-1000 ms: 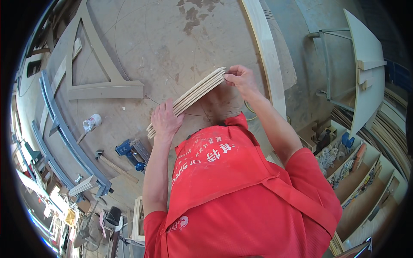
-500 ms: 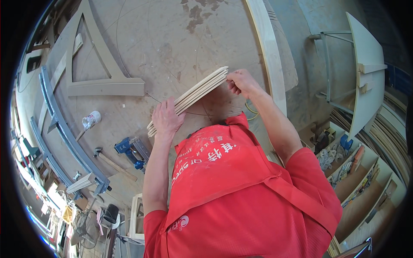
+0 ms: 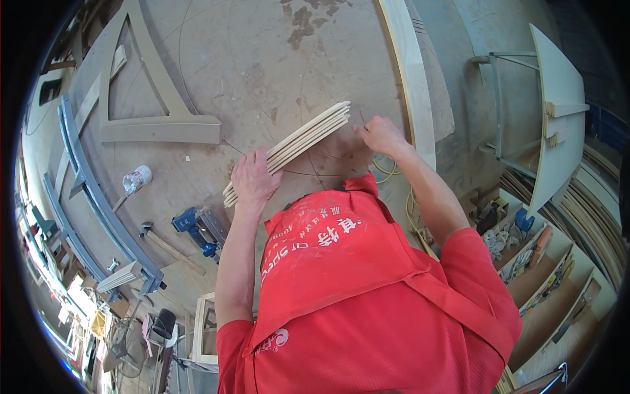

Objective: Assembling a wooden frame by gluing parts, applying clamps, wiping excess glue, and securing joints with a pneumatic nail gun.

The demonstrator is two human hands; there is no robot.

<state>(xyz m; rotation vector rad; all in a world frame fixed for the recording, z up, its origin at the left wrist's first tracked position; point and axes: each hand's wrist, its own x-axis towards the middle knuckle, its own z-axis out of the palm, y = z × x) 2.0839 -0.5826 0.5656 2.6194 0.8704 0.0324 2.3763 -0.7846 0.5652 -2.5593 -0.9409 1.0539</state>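
My left hand (image 3: 252,177) is wrapped round a bundle of thin pale wooden strips (image 3: 307,136). The bundle slants up to the right, its far ends slightly uneven; a short stretch pokes out below the hand. Just right of those far ends, apart from them, is my right hand (image 3: 383,136). Its fingers are curled closed, and whatever may be between them is hidden. Beneath both hands lies a worn, stained brown work surface (image 3: 249,72).
A triangular board frame (image 3: 161,129) lies at the upper left. Left of me are a paint-smeared white pot (image 3: 137,178), a hammer (image 3: 172,248) and a blue nail gun (image 3: 197,228). A long pale board (image 3: 415,85) runs along the right; a compartmented tool box (image 3: 541,269) stands lower right.
My right hand has moved slightly right and down, away from the strips' ends. The left hand keeps its hold on the bundle, almost still.
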